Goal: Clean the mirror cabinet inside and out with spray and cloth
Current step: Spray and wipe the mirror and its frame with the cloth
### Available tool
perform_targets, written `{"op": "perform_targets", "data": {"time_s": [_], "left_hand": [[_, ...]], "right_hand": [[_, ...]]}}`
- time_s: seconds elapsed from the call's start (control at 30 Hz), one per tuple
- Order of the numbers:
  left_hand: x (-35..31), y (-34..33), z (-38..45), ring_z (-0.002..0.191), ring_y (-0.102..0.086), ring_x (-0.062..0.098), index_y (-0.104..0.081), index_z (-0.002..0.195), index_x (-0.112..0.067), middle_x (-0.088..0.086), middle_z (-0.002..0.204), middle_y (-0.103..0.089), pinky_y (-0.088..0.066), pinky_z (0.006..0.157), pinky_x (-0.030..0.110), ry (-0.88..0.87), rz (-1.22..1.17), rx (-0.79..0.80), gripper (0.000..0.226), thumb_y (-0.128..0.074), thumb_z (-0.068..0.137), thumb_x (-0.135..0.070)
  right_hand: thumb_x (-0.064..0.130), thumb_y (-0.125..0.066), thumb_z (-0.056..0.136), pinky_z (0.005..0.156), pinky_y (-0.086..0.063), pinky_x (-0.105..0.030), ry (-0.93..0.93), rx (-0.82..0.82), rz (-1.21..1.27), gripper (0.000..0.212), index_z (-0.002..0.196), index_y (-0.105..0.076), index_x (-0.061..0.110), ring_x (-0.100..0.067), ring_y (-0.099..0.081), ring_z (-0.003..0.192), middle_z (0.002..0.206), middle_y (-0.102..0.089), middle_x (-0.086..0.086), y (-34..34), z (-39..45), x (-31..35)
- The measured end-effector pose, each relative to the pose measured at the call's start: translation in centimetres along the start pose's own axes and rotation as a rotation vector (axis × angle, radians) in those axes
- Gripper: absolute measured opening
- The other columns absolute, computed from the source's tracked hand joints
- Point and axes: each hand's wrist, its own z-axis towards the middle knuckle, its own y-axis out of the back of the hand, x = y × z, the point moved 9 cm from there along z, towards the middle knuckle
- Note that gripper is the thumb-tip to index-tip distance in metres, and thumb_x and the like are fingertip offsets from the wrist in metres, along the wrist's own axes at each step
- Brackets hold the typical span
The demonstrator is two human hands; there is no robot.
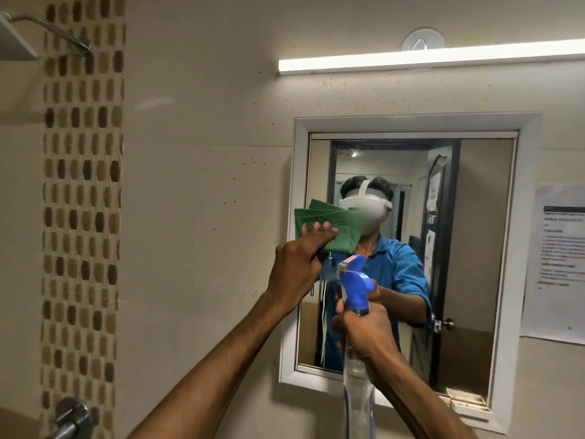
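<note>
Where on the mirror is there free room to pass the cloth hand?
Free: glass right of the spray bottle out to the white frame, and the strip under the frame's top edge. Crowded: left-centre, where left hand with green cloth and right hand meet.

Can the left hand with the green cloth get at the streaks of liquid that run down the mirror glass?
Probably yes. The left hand grips the folded green cloth right at the mirror glass, just above the pale streaks of liquid. Only the blue-headed spray bottle in the right hand stands near.
</note>
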Motion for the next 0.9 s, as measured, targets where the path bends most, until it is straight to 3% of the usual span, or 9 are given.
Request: {"op": "perform_targets", "data": {"time_s": [0.07, 0.2, 0.37, 0.5, 0.63, 0.77, 0.9], "left_hand": [[0.2, -0.4, -1.0, 0.13, -0.043, 0.004, -0.059, 0.128, -0.022, -0.004, 0.134, -0.056, -0.04, 0.108, 0.027, 0.007, -0.003, 0.012, 0.049, -0.066, 0.084, -0.004], [0.5, -1.0, -3.0, 0.13, -0.044, 0.006, -0.058, 0.129, -0.022, -0.004, 0.134, -0.056, -0.04, 0.108, 0.029, 0.015, -0.003, 0.033, 0.052, -0.068, 0.082, -0.002], [1.0, -1.8, -5.2, 0.13, -0.043, 0.005, -0.06, 0.128, -0.022, -0.004, 0.133, -0.056, -0.04, 0.108, 0.03, 0.04, -0.023, 0.042, 0.054, -0.068, 0.079, 0.0], [1.2, -2.3, -7.0, 0.129, -0.043, 0.004, -0.06, 0.127, -0.022, -0.005, 0.132, -0.057, -0.04, 0.108, 0.03, 0.055, -0.019, 0.037, 0.058, -0.067, 0.077, 0.005], [1.2, -2.5, -8.7, 0.129, -0.042, 0.003, -0.061, 0.126, -0.02, -0.004, 0.131, -0.058, -0.04, 0.107, 0.029, 0.059, -0.034, 0.035, 0.061, -0.057, 0.073, 0.009], [1.3, -2.7, -10.1, 0.128, -0.043, 0.003, -0.063, 0.124, -0.018, -0.002, 0.13, -0.059, -0.041, 0.107, 0.03, 0.081, -0.032, 0.034, 0.061, -0.054, 0.072, 0.013], [1.3, -2.9, -11.5, 0.127, -0.044, 0.002, -0.064, 0.123, -0.018, -0.003, 0.129, -0.06, -0.038, 0.108, 0.025, 0.103, -0.061, 0.042, 0.048, -0.046, 0.079, -0.007]], "right_hand": [[0.001, -0.063, 0.079, 0.056, -0.054, -0.038, -0.013, -0.003, 0.003, 0.007, 0.077, -0.063, 0.007, -0.023, -0.056, 0.05, 0.06, -0.06, -0.009, -0.2, -0.4, -0.7], [-0.005, -0.066, 0.072, 0.052, -0.054, -0.033, -0.022, 0.023, -0.016, 0.022, 0.082, -0.065, 0.014, -0.02, -0.058, 0.05, 0.058, -0.06, -0.006, -0.8, -1.5, -1.5], [0.005, -0.063, 0.083, 0.055, -0.053, -0.034, -0.041, 0.003, -0.051, 0.001, 0.084, -0.064, 0.004, -0.019, -0.055, 0.049, 0.06, -0.06, -0.01, -0.7, -2.5, -3.6], [-0.002, -0.064, 0.077, 0.051, -0.052, -0.031, -0.117, 0.046, -0.039, 0.017, 0.089, -0.065, 0.01, -0.018, -0.056, 0.046, 0.065, -0.063, -0.011, -1.1, -3.3, -5.6], [0.004, -0.062, 0.078, 0.055, -0.052, -0.037, -0.119, -0.013, -0.087, 0.004, 0.08, -0.065, 0.004, -0.021, -0.055, 0.046, 0.06, -0.064, -0.011, -0.7, -3.7, -7.1], [-0.002, -0.067, 0.07, 0.051, -0.051, -0.033, -0.166, -0.015, -0.085, 0.016, 0.082, -0.067, 0.008, -0.021, -0.056, 0.046, 0.056, -0.062, -0.009, -0.8, -4.5, -8.6], [0.005, -0.065, 0.078, 0.053, -0.053, -0.035, -0.184, -0.036, -0.109, 0.006, 0.083, -0.066, 0.001, -0.02, -0.055, 0.044, 0.052, -0.061, -0.007, -0.9, -4.9, -9.8]]}}
